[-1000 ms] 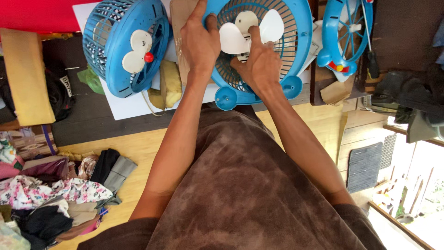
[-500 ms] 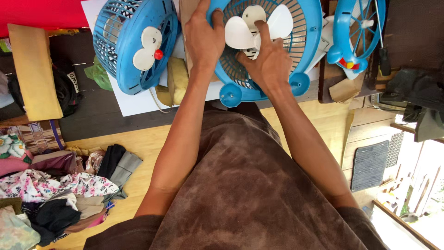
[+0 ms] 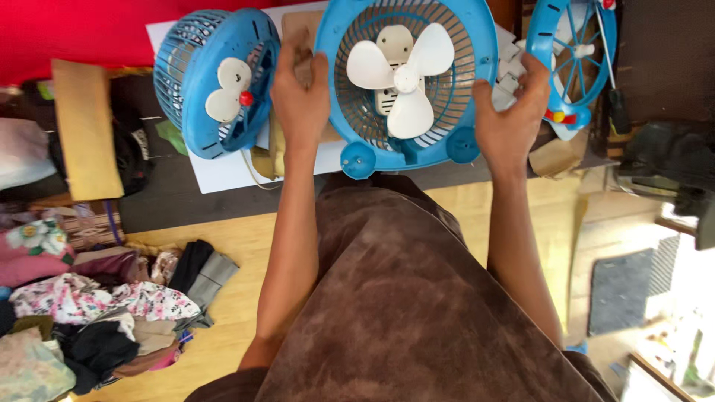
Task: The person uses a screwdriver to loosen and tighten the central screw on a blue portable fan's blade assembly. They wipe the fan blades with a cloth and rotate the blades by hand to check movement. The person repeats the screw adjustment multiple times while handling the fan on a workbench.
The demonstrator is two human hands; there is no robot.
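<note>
Blue fan housing (image 3: 477, 89) with white blades is steadied at nine and three o'clock: left hand (image 3: 302, 97) and right hand (image 3: 510, 119), fingers curled round its rim.

My arms reach forward, well apart; my left hand (image 3: 300, 97) curls its fingers inward; my right hand (image 3: 508, 112) mirrors it.
</note>
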